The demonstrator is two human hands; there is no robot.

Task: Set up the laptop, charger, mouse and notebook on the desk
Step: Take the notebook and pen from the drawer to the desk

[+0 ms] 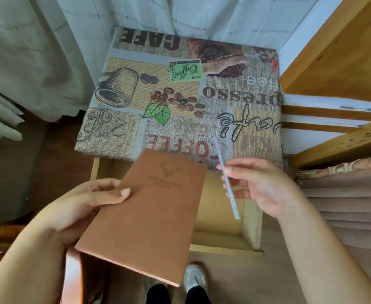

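Observation:
A brown notebook [149, 213] with a stag emblem on its cover is held above the open drawer [226, 218]. My left hand [81, 207] grips its left edge, thumb on the cover. My right hand [261, 187] pinches a clear pen [226, 178] between thumb and fingers, to the right of the notebook. The pen points up toward the desk [180, 102], which wears a coffee-print cloth. Laptop, charger and mouse are not in view.
The drawer juts out from under the desk's near edge. White curtains [37, 51] hang behind and to the left. A wooden frame [338, 62] and a bed with folded brownish cloth [344, 194] stand on the right. My shoes [194, 279] show below.

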